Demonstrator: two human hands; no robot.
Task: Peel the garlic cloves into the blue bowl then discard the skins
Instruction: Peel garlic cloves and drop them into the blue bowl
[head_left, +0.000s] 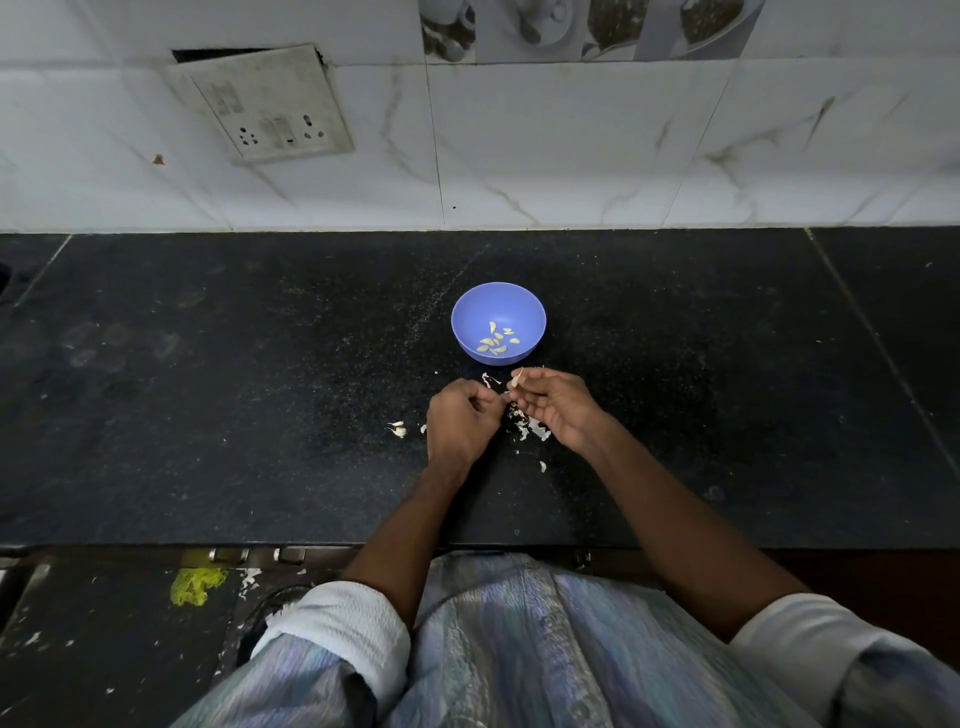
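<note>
The blue bowl (498, 322) sits on the black worktop (208, 395), holding several small pale yellow peeled cloves (497, 341). Just in front of it, the right hand (556, 408) pinches a garlic clove (516, 381) between its fingertips, while the left hand (460, 423) has its fingers curled close beside it; what it grasps cannot be told. White skins (532, 428) lie scattered under the hands. No writing is readable.

A loose shirt of pale blue-and-lilac streaked, crinkled fabric (498, 639) is worn, with a row of buttons seen down its front. Both sleeves are rolled back, so that the white textured lining is shown as broad cuffs: the left cuff (353, 634) and the right cuff (800, 639). The forearms are left bare.
</note>
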